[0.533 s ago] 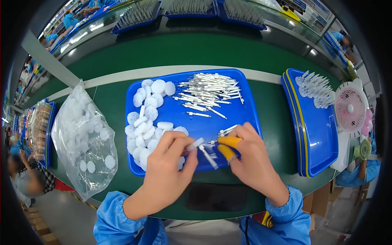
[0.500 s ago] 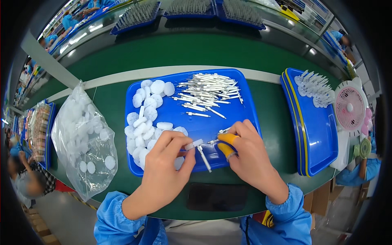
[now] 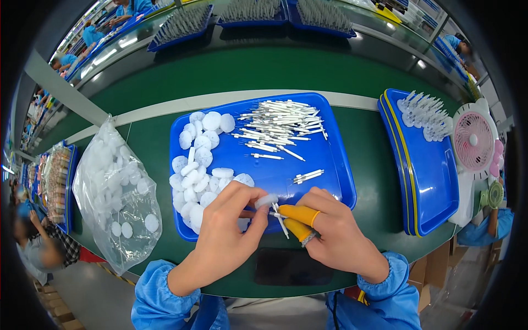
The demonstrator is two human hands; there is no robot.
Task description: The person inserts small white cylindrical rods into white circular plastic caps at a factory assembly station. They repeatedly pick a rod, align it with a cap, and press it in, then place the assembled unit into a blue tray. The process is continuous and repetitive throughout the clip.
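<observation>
My left hand point(image 3: 228, 231) pinches a small white round disc point(image 3: 266, 200) between thumb and fingers over the near edge of a blue tray point(image 3: 335, 165). My right hand point(image 3: 330, 234), with orange finger cots on two fingers, holds a thin white pin point(image 3: 280, 223) right against the disc. Both hands meet at the tray's front middle. A heap of white discs point(image 3: 193, 170) fills the tray's left side. A pile of white pins point(image 3: 280, 127) lies at its far right, with two loose pins point(image 3: 308, 176) nearer my hands.
A clear plastic bag of white discs point(image 3: 116, 192) stands left of the tray. A stack of blue trays point(image 3: 426, 170) with finished white pieces point(image 3: 426, 113) sits to the right, beside a pink fan point(image 3: 474, 140). A dark phone point(image 3: 289, 267) lies below my hands. Other workers sit around.
My hands have drawn closer together; the disc is now lifted and pressed against the pin held in my right fingers.
</observation>
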